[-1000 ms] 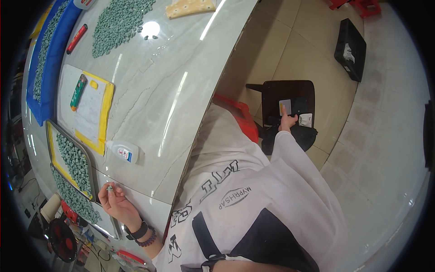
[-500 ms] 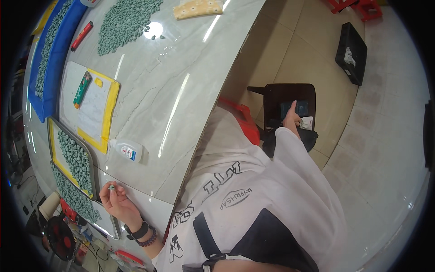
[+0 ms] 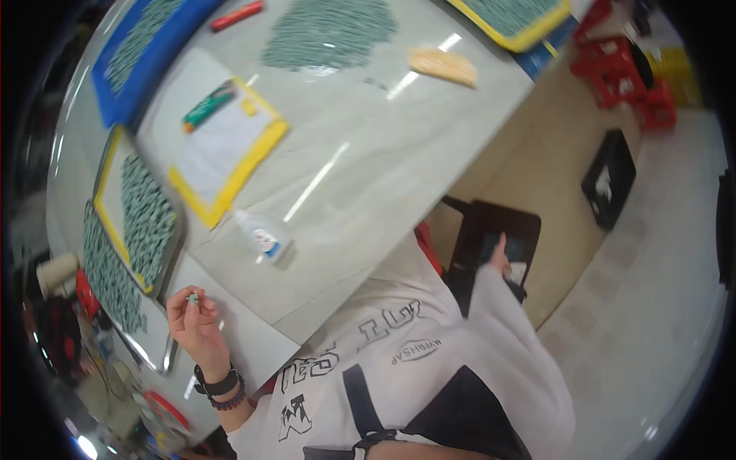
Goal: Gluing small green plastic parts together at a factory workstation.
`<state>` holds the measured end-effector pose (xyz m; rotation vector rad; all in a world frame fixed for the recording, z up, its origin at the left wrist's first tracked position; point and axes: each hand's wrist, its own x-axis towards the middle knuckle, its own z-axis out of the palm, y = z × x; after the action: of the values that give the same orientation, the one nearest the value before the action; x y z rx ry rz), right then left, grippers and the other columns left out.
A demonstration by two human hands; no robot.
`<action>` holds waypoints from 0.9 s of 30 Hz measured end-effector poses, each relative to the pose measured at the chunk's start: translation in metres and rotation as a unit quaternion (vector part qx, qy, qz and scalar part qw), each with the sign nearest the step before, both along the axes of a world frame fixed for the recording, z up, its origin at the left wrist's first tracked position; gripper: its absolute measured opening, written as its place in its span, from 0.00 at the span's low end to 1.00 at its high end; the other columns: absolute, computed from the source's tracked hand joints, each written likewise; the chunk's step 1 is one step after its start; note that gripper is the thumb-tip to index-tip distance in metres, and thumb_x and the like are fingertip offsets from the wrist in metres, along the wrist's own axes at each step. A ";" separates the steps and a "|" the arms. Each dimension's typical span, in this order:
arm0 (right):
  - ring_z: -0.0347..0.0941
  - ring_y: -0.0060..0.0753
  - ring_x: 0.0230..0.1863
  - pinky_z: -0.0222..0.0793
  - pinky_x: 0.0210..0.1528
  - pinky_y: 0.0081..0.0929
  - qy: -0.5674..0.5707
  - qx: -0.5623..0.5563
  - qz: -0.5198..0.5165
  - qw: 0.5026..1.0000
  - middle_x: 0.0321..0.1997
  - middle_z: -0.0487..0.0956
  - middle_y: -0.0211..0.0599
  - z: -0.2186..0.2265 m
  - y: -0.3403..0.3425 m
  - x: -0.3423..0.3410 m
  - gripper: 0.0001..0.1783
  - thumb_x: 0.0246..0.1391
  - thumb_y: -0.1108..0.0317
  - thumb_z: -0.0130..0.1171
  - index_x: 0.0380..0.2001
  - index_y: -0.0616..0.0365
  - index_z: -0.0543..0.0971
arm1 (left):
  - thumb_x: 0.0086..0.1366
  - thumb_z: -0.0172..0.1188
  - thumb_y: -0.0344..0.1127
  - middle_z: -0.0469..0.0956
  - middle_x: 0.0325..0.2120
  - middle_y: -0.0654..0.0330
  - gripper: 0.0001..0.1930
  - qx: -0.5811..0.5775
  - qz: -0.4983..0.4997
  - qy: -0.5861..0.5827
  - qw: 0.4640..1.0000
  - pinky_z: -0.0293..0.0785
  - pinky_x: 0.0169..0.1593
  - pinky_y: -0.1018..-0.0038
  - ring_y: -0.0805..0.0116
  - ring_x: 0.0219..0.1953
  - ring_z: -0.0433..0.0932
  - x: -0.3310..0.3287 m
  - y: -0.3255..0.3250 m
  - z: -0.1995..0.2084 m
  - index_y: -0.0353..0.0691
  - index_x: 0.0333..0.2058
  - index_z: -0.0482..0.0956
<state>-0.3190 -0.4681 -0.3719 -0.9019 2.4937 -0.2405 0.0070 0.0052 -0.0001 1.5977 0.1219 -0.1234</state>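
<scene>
My left hand is raised over the table's near left edge, thumb and fingers closed on a small green piece. Just beyond it lies a dark-rimmed tray with a yellow inner border, partly covered by similar green pieces. Another heap of green pieces sits in a second tray beside it. Low on my right, my right hand reaches over a dark stool, by a dark flat object and a small white item. Blur hides how its fingers are set.
On the table are a clear bottle, a yellow-edged sheet with a green packet, a green heap, a blue bin and a yellow cloth. Red stools and a black crate stand on the floor.
The view has turned and blurred, bringing another yellow-rimmed tray in at the top. My left hand keeps its pinch on the green piece; my right hand stays over the stool.
</scene>
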 end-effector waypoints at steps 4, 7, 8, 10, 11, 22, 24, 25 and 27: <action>0.70 0.26 0.31 0.67 0.34 0.22 -0.269 -0.282 0.311 0.867 0.36 0.74 0.38 0.132 0.053 0.072 0.15 0.57 0.65 0.51 0.44 0.62 0.72 | 0.61 0.50 0.28 0.74 0.35 0.56 0.08 0.019 0.065 -0.006 0.998 0.69 0.32 0.81 0.74 0.29 0.72 -0.018 0.030 0.014 0.33 0.39 0.70; 0.66 0.27 0.30 0.60 0.30 0.20 -0.445 -0.451 0.434 0.641 0.31 0.71 0.36 0.302 0.063 0.161 0.15 0.40 0.80 0.41 0.35 0.61 0.70 | 0.60 0.51 0.26 0.74 0.35 0.56 0.09 -0.053 0.076 0.025 0.995 0.69 0.32 0.81 0.73 0.29 0.74 -0.007 0.039 0.021 0.33 0.40 0.71; 0.65 0.29 0.31 0.59 0.30 0.20 -0.460 -0.508 0.509 0.521 0.29 0.70 0.38 0.350 0.076 0.194 0.15 0.37 0.80 0.40 0.32 0.58 0.68 | 0.60 0.51 0.25 0.74 0.35 0.56 0.09 -0.070 0.059 0.019 0.996 0.70 0.32 0.81 0.73 0.30 0.74 -0.003 0.038 0.020 0.32 0.40 0.71; 0.63 0.28 0.25 0.59 0.28 0.21 -0.584 -0.499 0.551 0.326 0.26 0.68 0.37 0.409 0.130 0.264 0.14 0.37 0.80 0.42 0.31 0.54 0.67 | 0.59 0.52 0.24 0.74 0.36 0.56 0.09 -0.039 0.040 -0.011 0.998 0.70 0.33 0.81 0.73 0.31 0.75 -0.010 0.045 0.022 0.32 0.40 0.71; 0.61 0.27 0.22 0.58 0.26 0.22 -0.626 -0.419 0.609 0.248 0.25 0.68 0.37 0.427 0.171 0.292 0.12 0.39 0.80 0.44 0.31 0.54 0.67 | 0.58 0.53 0.22 0.74 0.36 0.57 0.09 -0.019 -0.003 -0.025 1.000 0.71 0.34 0.81 0.74 0.32 0.75 -0.011 0.051 0.021 0.31 0.39 0.72; 0.67 0.32 0.22 0.68 0.25 0.31 -0.637 -0.154 0.753 -0.062 0.36 0.73 0.35 0.513 0.313 0.343 0.18 0.34 0.65 0.56 0.35 0.47 0.73 | 0.57 0.55 0.22 0.75 0.33 0.64 0.08 0.333 0.115 -0.131 0.927 0.68 0.34 0.84 0.80 0.31 0.72 0.037 0.176 0.021 0.34 0.37 0.76; 0.69 0.32 0.18 0.65 0.21 0.25 -0.556 -0.213 0.781 -0.188 0.29 0.75 0.38 0.478 0.301 0.369 0.17 0.39 0.72 0.54 0.38 0.48 0.71 | 0.57 0.55 0.22 0.76 0.32 0.65 0.09 0.375 0.142 -0.130 0.907 0.67 0.34 0.85 0.81 0.31 0.72 0.042 0.186 0.018 0.35 0.38 0.76; 0.69 0.32 0.20 0.65 0.21 0.25 -0.553 -0.231 0.756 -0.265 0.31 0.75 0.39 0.464 0.299 0.379 0.16 0.39 0.74 0.53 0.37 0.50 0.70 | 0.57 0.55 0.22 0.76 0.32 0.65 0.09 0.374 0.143 -0.130 0.907 0.67 0.34 0.85 0.81 0.31 0.72 0.046 0.188 0.015 0.35 0.38 0.76; 0.70 0.33 0.21 0.65 0.21 0.28 -0.470 -0.222 0.820 -0.239 0.32 0.74 0.41 0.447 0.275 0.382 0.17 0.39 0.75 0.51 0.37 0.52 0.69 | 0.57 0.55 0.22 0.76 0.33 0.63 0.09 0.324 0.130 -0.142 0.926 0.68 0.33 0.84 0.80 0.29 0.72 0.047 0.188 0.013 0.34 0.38 0.75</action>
<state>0.0630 -0.1930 0.0749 2.8480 2.5956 0.5933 0.0538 0.1931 0.0125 2.2199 0.1578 0.3964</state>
